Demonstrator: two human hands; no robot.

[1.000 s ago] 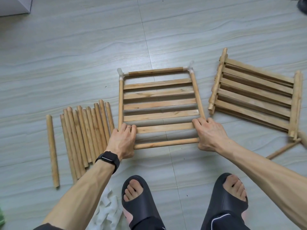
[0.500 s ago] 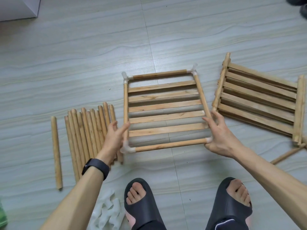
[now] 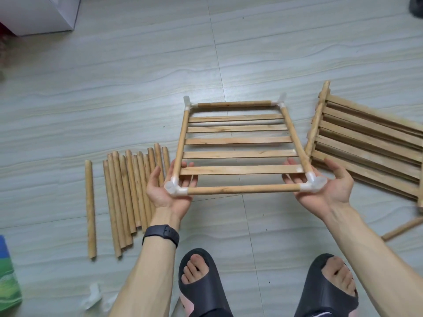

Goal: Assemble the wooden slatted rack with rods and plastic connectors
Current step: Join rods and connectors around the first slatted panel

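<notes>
A slatted shelf panel (image 3: 238,141), framed by four rods and white plastic corner connectors, is lifted off the floor and tilted toward me. My left hand (image 3: 167,193) lies palm up under its near left connector (image 3: 174,187). My right hand (image 3: 329,191) lies palm up under the near right connector (image 3: 314,183). Both hands carry the panel on their palms and fingers, with the thumbs spread outward. A row of loose wooden rods (image 3: 130,193) lies on the floor to the left, one single rod (image 3: 90,209) apart from it.
A stack of slatted panels (image 3: 366,143) lies on the floor at the right, with a loose rod (image 3: 402,228) near it. Spare white connectors (image 3: 93,296) lie by my left arm. My two feet in black slippers (image 3: 203,282) stand below. A white box (image 3: 39,14) sits far left.
The panel went from flat on the floor to raised in the air. Both hands turned palm up beneath its near corners, and the near connectors now show.
</notes>
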